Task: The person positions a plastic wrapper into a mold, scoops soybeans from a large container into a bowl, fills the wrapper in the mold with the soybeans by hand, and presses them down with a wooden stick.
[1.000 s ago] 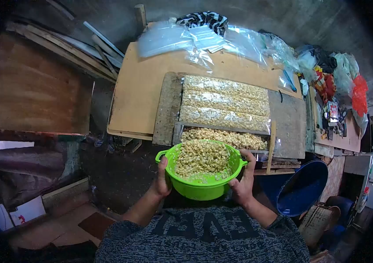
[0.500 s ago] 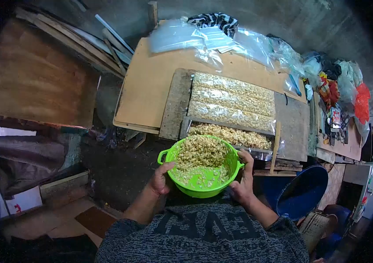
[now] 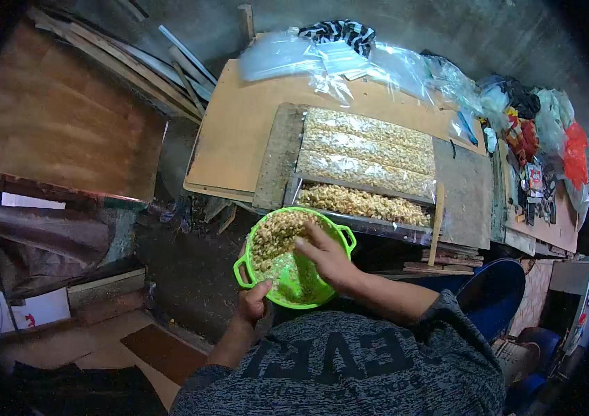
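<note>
1. Here's my green bowl, right up against my front, just before the near left corner of the long tray; puffed-grain mix is heaped along its left and far side, with green showing through bits at the bottom.
2. Over on the tray, three pressed rows gleam in a glossy finish, and the nearest row lies loose and crumbly.
3. Around it: a wooden stick crosses the tray's right end, a grey board lies underneath, clear plastic sheets cover the table's far edge, and a blue barrel stands low on my right.
4. Left hand: it's grasping the bowl, thumb on the rim beside the handle, other fingers mostly out of sight.
5. Right hand: it's over the bowl's inside, fingers stretched and parted, gripping nothing I can see; whether the fingertips touch the mix, I can't quite tell.
</note>
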`<state>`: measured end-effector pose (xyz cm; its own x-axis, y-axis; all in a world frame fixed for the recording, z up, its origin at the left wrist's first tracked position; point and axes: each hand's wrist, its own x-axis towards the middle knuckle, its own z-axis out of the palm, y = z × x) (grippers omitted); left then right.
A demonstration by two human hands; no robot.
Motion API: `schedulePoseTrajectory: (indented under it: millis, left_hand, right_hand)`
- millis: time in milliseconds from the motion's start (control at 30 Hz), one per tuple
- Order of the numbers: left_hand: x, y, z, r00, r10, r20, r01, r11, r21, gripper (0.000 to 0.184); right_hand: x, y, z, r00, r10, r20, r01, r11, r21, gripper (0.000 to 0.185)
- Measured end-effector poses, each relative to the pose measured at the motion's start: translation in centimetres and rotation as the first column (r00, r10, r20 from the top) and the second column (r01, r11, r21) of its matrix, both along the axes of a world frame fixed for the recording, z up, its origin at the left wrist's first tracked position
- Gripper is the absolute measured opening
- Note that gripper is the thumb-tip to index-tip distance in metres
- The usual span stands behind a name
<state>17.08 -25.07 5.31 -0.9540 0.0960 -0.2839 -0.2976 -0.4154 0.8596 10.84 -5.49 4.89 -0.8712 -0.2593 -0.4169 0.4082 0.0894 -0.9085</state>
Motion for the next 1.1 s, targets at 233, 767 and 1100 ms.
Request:
schedulePoseTrajectory:
  millis: [233,767,1100]
  left_hand:
    - [2.3,-1.1,-1.9,0.993,-0.047,-0.107,0.011,0.952,-0.307,0.077]
    - [2.2,-0.9,-2.9,0.990,0.067,0.124,-0.062,0.997,-0.043,0.076]
    - [2.1,-2.6,-5.9,0.991,0.035,0.128,-0.028,0.998,-0.059,0.078]
  right_hand:
    - [0.6,-4.9,-3.1,0.975,0.224,0.009,-0.224,0.974,0.032,0.052]
    - [-1.3,-2.9,1.6,0.718,0.278,0.638,0.089,0.873,-0.480,0.030]
    - [-6.8,1.6,0.4,0.816,-0.069,0.574,0.366,0.831,-0.419,0.029]
